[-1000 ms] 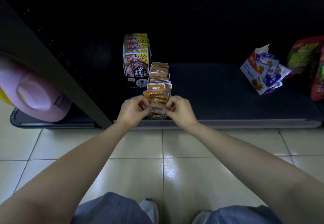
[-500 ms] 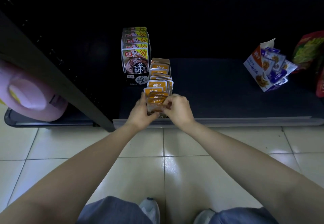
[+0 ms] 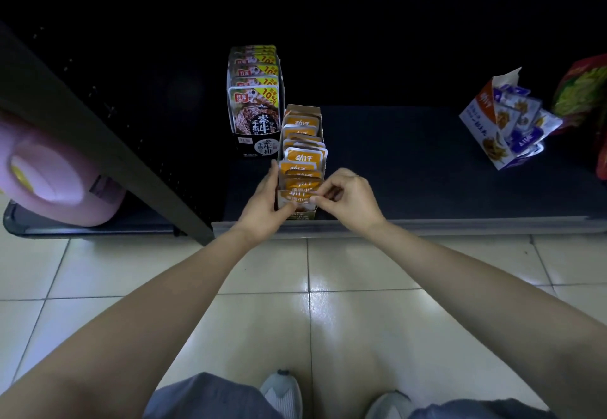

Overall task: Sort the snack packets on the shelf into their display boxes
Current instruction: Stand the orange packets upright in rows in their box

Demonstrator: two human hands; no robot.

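Shelf (image 3: 394, 162) depths black; left hand (image 3: 262, 203) and right hand (image 3: 349, 200) mask front packet (image 3: 299, 193).

Pink plastic jug (image 3: 56, 182) far left, lying on its side, a yellow patch on its near end, partly cut by the frame edge. It rests on a black tray (image 3: 82, 230) with a raised rim. A dark slanted metal post (image 3: 98, 136) crosses in front of the jug, running down to the floor. Floor (image 3: 361, 320) is pale glossy tile with grey grout lines and light glare. At the bottom edge, grey-blue trousers (image 3: 203, 399) and two grey shoes (image 3: 282, 392) on the tiles.
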